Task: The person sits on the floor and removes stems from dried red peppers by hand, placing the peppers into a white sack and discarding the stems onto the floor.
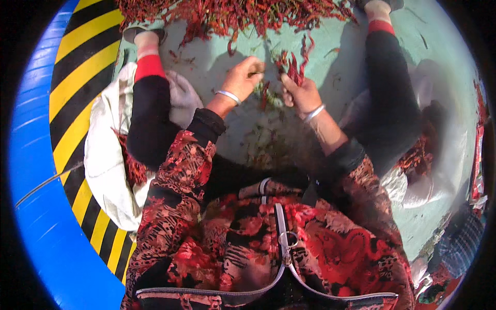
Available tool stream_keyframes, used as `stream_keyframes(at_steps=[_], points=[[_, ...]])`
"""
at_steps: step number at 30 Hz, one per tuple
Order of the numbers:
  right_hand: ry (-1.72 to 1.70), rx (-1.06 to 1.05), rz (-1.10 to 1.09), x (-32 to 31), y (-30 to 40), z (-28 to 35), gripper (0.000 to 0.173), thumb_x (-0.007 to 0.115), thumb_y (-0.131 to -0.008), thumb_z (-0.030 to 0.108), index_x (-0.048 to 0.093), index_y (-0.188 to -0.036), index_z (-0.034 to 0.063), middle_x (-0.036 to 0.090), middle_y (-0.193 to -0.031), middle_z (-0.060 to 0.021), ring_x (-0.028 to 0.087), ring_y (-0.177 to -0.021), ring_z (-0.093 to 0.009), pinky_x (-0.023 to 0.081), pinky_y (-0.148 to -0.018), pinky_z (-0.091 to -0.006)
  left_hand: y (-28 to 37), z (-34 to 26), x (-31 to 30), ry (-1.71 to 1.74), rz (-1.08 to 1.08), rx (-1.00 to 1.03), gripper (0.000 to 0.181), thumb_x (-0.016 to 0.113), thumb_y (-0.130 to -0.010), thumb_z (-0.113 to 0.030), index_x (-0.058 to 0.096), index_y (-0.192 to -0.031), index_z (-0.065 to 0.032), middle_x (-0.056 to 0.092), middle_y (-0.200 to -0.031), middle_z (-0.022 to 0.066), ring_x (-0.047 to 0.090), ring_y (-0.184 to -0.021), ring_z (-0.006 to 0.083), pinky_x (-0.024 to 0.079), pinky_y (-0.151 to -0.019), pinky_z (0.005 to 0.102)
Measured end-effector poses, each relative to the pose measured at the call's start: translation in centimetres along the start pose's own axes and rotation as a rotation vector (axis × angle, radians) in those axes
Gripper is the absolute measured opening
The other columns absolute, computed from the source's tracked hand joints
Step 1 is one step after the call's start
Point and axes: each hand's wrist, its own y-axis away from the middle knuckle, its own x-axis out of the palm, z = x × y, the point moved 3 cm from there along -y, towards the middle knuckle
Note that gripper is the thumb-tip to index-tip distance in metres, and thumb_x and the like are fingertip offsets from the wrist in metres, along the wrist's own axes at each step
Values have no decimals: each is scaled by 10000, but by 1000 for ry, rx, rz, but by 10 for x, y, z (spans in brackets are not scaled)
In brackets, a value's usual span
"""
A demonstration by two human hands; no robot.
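Note:
Between my legs, my right hand point(304, 93) is closed around several dried red chili peppers point(295, 71), whose tips stick up past the thumb. My left hand point(244, 77) is to the left of them, slightly blurred, with thumb and fingers curled close together; whether something small is between them I cannot tell. Under and between the hands, loose stems and bits of chili point(267, 95) lie on the pale green floor point(240, 128). A large heap of red chilies point(248, 15) spreads past both hands at the top of the view.
A white sack point(104, 155) with red chilies in it lies beside my left leg. Another pale sack point(422, 190) with chilies is by my right leg. Yellow and black stripes point(77, 89) and a blue surface point(50, 240) run along the left. Checked cloth point(461, 240) shows at lower right.

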Motion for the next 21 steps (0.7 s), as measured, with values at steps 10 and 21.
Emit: stream_keyframes(at_steps=[10, 21], points=[[432, -659, 30, 27, 27, 24, 121, 587, -810, 173, 561, -799, 55, 508, -594, 16, 396, -425, -56, 310, -382, -202, 39, -64, 10, 150, 194, -81, 143, 616, -742, -66, 500, -747, 18, 528, -666, 18, 513, -629, 70, 419, -551, 237], [-30, -148, -263, 0, 17, 39, 183, 498, -853, 156, 545, -795, -11, 528, -601, -47, 472, -454, -110, 361, -402, -230, 103, -14, 16, -357, 186, 5, 193, 541, -750, -203, 540, -885, -65, 549, -852, 134, 544, -750, 354, 442, -677, 420]])
